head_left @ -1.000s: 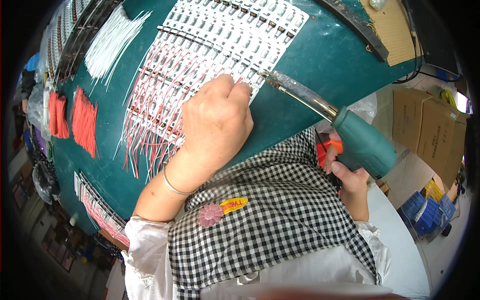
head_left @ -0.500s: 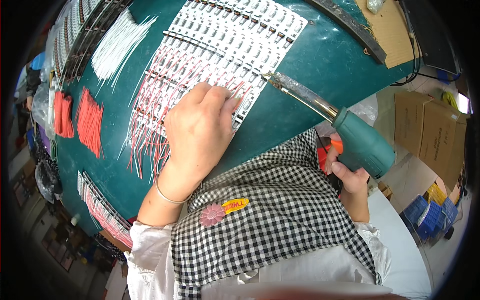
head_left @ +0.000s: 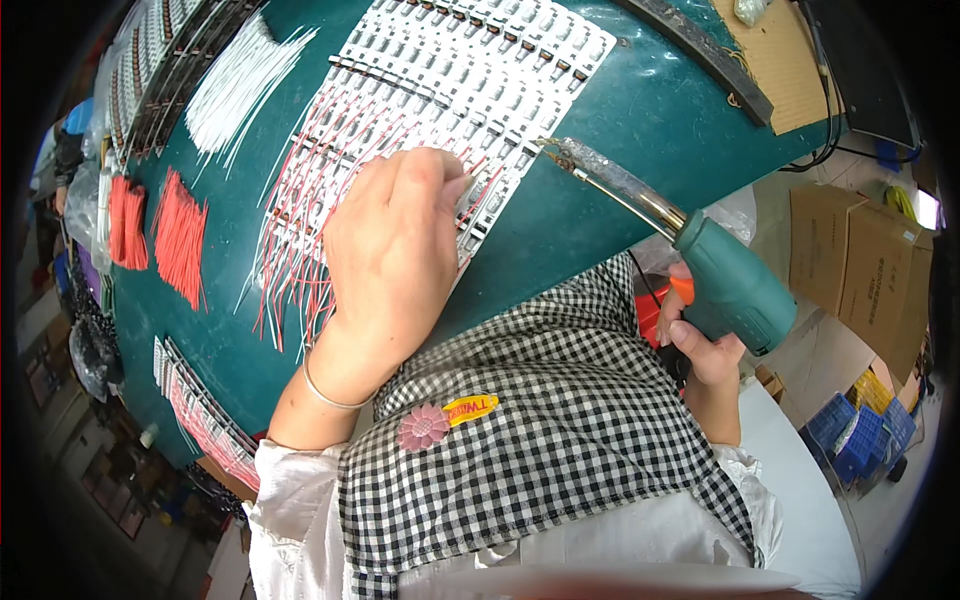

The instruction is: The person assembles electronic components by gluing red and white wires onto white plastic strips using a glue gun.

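My left hand (head_left: 392,258) rests palm down on a panel of small white circuit strips (head_left: 455,75) with red and white wires (head_left: 300,210) attached, fingertips pressing the strips near the panel's lower edge. My right hand (head_left: 703,345) grips the green handle of a soldering gun (head_left: 725,280). Its long metal tip (head_left: 565,158) points left, hovering just right of the strip panel and clear of my left fingers. All this lies on a dark green table (head_left: 640,110).
Bundles of red wires (head_left: 180,235) and white wires (head_left: 235,85) lie at the left of the table. More wired strips (head_left: 205,415) sit at the lower left edge. Cardboard (head_left: 775,55) lies at the back right; boxes (head_left: 860,270) and blue crates (head_left: 860,435) stand on the floor.
My left hand has slid down and left along the strip panel. The soldering gun's tip has stayed near the panel's right edge.
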Tool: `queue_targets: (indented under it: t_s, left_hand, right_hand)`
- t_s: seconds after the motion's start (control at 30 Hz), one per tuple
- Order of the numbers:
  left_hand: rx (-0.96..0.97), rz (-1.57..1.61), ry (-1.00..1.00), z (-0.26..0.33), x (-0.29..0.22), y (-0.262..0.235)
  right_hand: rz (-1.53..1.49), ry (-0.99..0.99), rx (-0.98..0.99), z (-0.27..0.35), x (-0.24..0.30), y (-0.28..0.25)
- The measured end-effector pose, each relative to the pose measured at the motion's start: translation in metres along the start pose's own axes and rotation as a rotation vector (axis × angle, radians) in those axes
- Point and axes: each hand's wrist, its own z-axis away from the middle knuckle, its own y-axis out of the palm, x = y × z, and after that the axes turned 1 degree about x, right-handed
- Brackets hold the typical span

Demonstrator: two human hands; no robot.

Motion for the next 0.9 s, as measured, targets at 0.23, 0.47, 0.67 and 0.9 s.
queue_targets:
  t_s: [0.23,0.47,0.67,0.9]
  left_hand:
    - [0.022,0.200,0.073,0.004,-0.014,0.014]
    - [0.015,0.195,0.145,0.012,-0.006,0.024]
    - [-0.032,0.138,0.166,0.016,-0.008,0.027]
    - [0.008,0.106,0.164,0.016,-0.010,0.026]
  right_hand:
    - [0.063,-0.004,0.056,0.009,-0.002,-0.010]
    - [0.050,0.084,0.058,0.017,-0.006,-0.013]
    - [0.092,0.106,0.079,0.018,-0.004,-0.012]
    - [0.067,0.114,0.060,0.016,-0.003,-0.008]
